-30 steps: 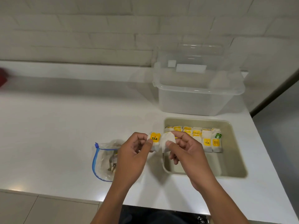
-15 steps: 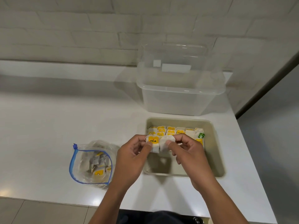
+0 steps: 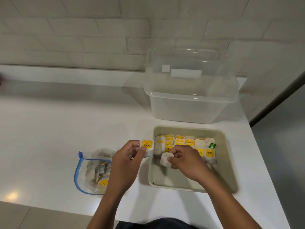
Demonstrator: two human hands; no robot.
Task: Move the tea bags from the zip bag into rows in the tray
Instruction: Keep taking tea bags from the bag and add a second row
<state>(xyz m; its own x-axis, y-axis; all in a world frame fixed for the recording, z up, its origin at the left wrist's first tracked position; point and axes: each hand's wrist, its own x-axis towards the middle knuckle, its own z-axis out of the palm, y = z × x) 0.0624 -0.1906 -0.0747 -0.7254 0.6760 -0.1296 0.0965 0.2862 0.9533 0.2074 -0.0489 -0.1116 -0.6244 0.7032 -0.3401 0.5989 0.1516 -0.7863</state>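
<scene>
A tea bag with a yellow TEA tag [image 3: 147, 148] is pinched in the left hand [image 3: 127, 164] right at the tray's left rim, and a plain white tea bag [image 3: 165, 161] is gripped by the curled right hand [image 3: 186, 162] inside the beige tray [image 3: 228, 162]. The zip bag [image 3: 93, 172], more bags visible inside, is left lying on the counter [image 3: 49, 129]. A row of tea bags [image 3: 189, 142] is lined up along the tray's far side. A clear plastic tub [image 3: 189, 100] is parked behind.

Bare forearms, no sleeves; seemingly dark clothing [image 3: 156, 223] below.
</scene>
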